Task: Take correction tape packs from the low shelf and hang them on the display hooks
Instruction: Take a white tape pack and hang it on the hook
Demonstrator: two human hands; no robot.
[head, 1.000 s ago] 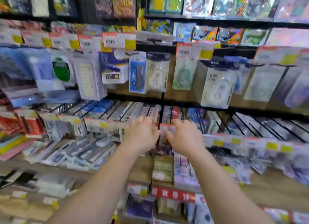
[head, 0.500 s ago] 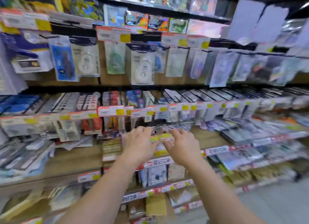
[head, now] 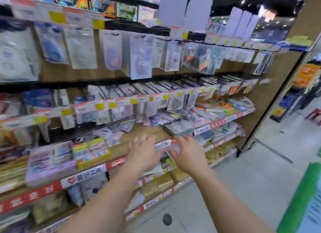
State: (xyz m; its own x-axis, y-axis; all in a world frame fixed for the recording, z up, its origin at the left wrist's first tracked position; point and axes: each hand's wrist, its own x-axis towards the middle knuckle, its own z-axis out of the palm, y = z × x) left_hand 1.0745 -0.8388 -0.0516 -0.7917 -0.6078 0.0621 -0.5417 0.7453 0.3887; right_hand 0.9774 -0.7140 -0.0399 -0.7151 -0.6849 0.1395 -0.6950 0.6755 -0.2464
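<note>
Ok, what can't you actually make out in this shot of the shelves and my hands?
- Head view, hanging packs: motion blur hides print and contents.
- Loose packs on the low shelf: blurred, so correction tape cannot be confirmed.
- Left hand and right hand: seen from the back, fingers spread; palms hidden.
- Bottom shelf goods: partly covered by the forearms.

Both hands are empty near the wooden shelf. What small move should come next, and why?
Probably reach the right hand forward and to the right, to the loose packs lying on the wooden shelf, and grip one. Both the right and left hand hover open, holding nothing, so there is no pack to hang yet.
</note>
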